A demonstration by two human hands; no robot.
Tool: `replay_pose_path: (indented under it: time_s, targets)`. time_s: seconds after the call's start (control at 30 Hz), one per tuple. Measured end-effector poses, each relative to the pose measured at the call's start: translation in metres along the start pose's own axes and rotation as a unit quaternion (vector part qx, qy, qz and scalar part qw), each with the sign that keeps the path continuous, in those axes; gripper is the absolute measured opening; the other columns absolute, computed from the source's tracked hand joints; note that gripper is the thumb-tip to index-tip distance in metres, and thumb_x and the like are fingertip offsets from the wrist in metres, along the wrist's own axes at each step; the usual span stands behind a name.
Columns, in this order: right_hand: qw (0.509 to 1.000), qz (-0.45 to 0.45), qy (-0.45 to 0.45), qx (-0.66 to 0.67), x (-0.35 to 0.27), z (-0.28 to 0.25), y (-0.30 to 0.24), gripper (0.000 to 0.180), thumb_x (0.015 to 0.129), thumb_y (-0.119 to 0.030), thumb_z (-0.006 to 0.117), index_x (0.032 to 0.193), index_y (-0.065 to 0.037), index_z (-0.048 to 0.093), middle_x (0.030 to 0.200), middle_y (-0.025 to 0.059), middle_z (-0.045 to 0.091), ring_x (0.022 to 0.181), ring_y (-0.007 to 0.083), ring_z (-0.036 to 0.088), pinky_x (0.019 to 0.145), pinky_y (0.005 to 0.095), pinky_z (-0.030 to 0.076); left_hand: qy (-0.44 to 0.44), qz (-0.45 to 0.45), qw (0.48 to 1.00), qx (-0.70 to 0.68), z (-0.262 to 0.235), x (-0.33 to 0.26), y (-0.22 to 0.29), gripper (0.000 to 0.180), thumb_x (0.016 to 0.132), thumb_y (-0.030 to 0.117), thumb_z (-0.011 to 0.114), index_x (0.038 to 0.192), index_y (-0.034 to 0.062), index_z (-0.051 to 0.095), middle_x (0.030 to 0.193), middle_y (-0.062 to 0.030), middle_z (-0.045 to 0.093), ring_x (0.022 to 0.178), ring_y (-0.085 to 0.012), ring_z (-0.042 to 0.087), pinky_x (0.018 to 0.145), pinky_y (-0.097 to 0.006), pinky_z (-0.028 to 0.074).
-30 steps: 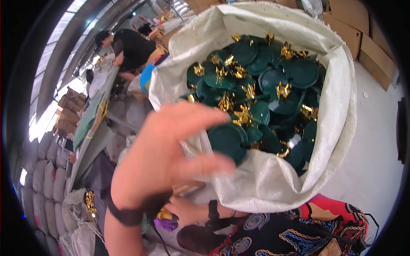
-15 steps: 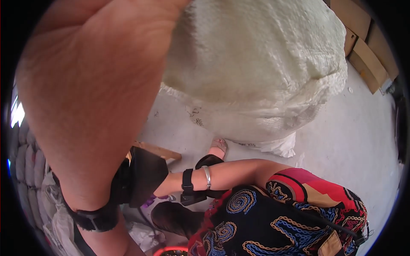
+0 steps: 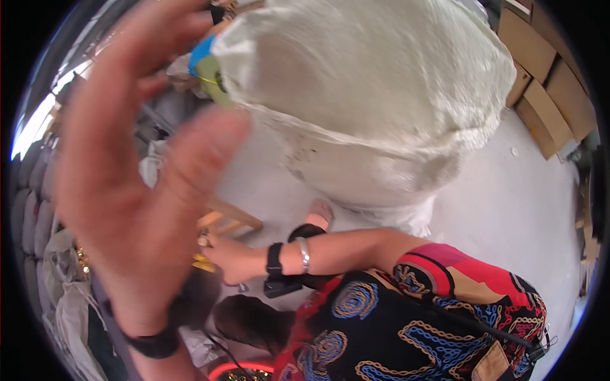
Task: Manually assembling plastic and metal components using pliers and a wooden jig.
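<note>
Close up on the left, my left hand point(image 3: 146, 165) is raised, smeared by motion. Its thumb and fingers stand apart with nothing seen between them. Beyond its fingertips bulges a big white woven sack point(image 3: 381, 82), standing on the floor. Lower down, my right hand point(image 3: 235, 259) reaches across to the left, wearing a silver bangle and a black strap with a small dark box. Its fingers are closed by a small yellow thing point(image 3: 203, 263), partly hidden behind my left hand; its kind I cannot make out.
A wooden stool point(image 3: 234, 219) stands beyond my right hand. An orange-red basin point(image 3: 219, 371) with shiny gold-coloured pieces is at the lower edge. Grey filled sacks point(image 3: 32, 219) are piled at left, cardboard boxes point(image 3: 540, 114) at far right. A blue and olive object point(image 3: 208, 73) shows beside the white sack.
My left hand has drawn back from the sack toward me, so its spread fingers now show. My right hand has come into sight near the yellow thing.
</note>
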State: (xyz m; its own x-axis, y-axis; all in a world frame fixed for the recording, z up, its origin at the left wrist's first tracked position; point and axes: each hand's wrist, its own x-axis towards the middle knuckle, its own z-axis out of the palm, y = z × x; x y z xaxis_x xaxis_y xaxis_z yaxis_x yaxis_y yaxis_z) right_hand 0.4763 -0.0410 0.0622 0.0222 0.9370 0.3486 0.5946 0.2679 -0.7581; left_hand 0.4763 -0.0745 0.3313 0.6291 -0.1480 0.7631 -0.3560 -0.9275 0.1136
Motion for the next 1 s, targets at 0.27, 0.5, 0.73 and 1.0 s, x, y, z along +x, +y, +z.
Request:
replay_pose_path:
  time_s: [0.27,0.5,0.73,1.0]
  targets:
    - [0.996,-0.024,0.067,0.056,-0.001,0.019,-0.008,0.052,0.066,-0.009,0.064,0.115,0.004,0.05,0.108,0.0288,0.044,0.096,0.0427,0.051,0.083,0.0442,0.045,0.06,0.088,0.994,0.009,0.048,0.037,0.037,0.069,0.068,0.013,0.073,0.13,0.0002,0.046,0.124,-0.0154,0.055,0.114,-0.0303,0.052,0.098,-0.041,0.039]
    - [0.983,-0.025,0.175,0.05,0.013,0.007,-0.01,0.052,0.067,-0.011,0.066,0.115,0.003,0.051,0.107,0.0283,0.044,0.098,0.0423,0.051,0.084,0.0437,0.045,-0.125,0.145,0.979,0.073,0.091,-0.041,0.039,0.033,0.079,0.016,0.055,0.111,0.0157,0.061,0.103,-0.0097,0.054,0.106,-0.0286,0.053,0.097,-0.058,0.031]
    - [0.976,-0.093,0.168,0.103,-0.004,-0.009,-0.011,0.052,0.067,-0.012,0.067,0.114,0.002,0.052,0.107,0.0278,0.044,0.099,0.042,0.05,0.086,0.0433,0.045,-0.007,0.066,0.991,0.118,0.049,-0.072,0.036,0.046,0.068,0.01,0.066,0.113,0.0156,0.062,0.118,-0.0115,0.056,0.115,-0.0311,0.051,0.096,-0.053,0.037]
    - [0.989,0.018,-0.052,0.136,0.016,0.019,-0.011,0.067,0.065,-0.004,0.062,0.13,-0.004,0.046,0.112,0.016,0.057,0.11,0.0263,0.052,0.094,0.0364,0.043,0.255,-0.512,0.784,0.24,-0.11,-0.341,0.034,0.037,0.08,0.005,0.059,0.116,-0.002,0.058,0.111,-0.0167,0.063,0.1,-0.0276,0.06,0.09,-0.035,0.045]
